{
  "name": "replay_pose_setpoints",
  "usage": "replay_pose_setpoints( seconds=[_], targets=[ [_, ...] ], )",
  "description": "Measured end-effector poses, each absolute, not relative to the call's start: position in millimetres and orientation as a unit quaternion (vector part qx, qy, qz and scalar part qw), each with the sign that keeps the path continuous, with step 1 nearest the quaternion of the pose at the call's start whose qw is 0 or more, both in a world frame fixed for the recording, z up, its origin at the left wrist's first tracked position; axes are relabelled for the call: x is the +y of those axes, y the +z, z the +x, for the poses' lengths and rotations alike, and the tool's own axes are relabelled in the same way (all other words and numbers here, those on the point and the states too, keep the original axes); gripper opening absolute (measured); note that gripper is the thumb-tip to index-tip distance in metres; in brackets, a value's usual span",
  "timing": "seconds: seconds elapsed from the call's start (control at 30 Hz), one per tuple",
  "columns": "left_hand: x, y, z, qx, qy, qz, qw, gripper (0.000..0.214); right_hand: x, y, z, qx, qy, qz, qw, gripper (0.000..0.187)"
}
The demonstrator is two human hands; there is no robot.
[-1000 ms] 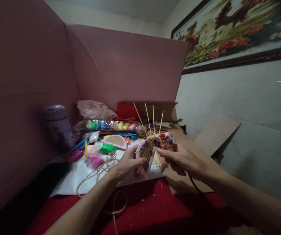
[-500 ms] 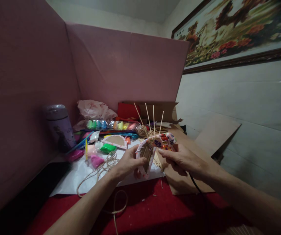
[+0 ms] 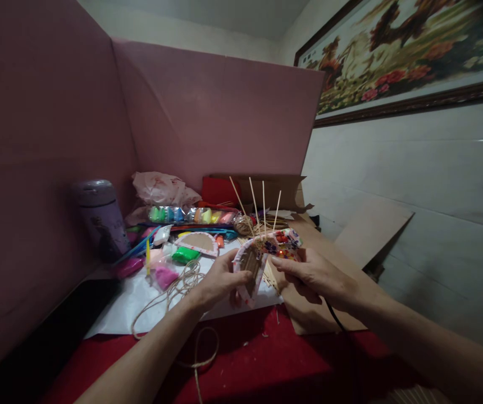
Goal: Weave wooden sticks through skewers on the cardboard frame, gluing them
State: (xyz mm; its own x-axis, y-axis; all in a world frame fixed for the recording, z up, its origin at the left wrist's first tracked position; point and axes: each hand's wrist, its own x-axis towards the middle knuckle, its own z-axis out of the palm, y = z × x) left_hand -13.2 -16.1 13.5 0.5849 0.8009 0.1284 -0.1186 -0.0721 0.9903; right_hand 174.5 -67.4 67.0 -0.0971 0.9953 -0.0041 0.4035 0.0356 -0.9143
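Observation:
My left hand (image 3: 227, 278) grips a half-round cardboard piece (image 3: 250, 269) edged with pink-and-white cloth, its fingers closed round the lower left side. In my right hand (image 3: 304, 272) is a flower-patterned glue gun (image 3: 287, 238) with a small orange light. A black cord (image 3: 338, 318) trails down below that hand. The gun's front end meets the upper right of the cardboard piece; its tip is hidden. Several thin wooden sticks (image 3: 264, 205) rise behind the piece. Another cloth-edged half-round piece (image 3: 199, 243) lies on the white paper (image 3: 119, 308) beyond my left hand.
Jute twine (image 3: 186, 280) loops over the paper and red cloth (image 3: 241, 359). Packets of coloured clay (image 3: 186, 254), a clay tray (image 3: 193, 215) and a lilac tumbler (image 3: 102, 221) stand to the left and back. Flat cardboard (image 3: 313, 314) lies at the right; pink panels (image 3: 216, 112) rise behind.
Almost nothing differs. Both hands keep their hold in the same place, with at most a very slight shift of the cardboard piece.

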Motion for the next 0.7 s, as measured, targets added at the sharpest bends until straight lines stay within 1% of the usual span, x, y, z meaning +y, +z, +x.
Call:
replay_pose_setpoints(
  seconds=[0.2, 0.33, 0.53, 0.7],
  targets=[
    [-17.0, 13.1, -13.7, 0.280, 0.363, 0.638, 0.619, 0.050, -65.7, 71.2, 178.2, -0.608, 0.418, -0.577, 0.350, 0.040],
    [-16.9, 13.0, -13.8, 0.282, 0.350, 0.649, 0.614, 0.046, -67.0, 68.0, 176.0, -0.611, 0.424, -0.563, 0.359, 0.038],
    [-15.3, 13.1, -13.2, 0.261, 0.380, 0.640, 0.615, 0.042, -66.9, 63.9, 175.0, -0.614, 0.440, -0.549, 0.358, 0.037],
    [-16.9, 14.3, -13.3, 0.279, 0.363, 0.637, 0.620, 0.047, -67.2, 64.6, 178.1, -0.616, 0.423, -0.562, 0.354, 0.041]
  ],
)
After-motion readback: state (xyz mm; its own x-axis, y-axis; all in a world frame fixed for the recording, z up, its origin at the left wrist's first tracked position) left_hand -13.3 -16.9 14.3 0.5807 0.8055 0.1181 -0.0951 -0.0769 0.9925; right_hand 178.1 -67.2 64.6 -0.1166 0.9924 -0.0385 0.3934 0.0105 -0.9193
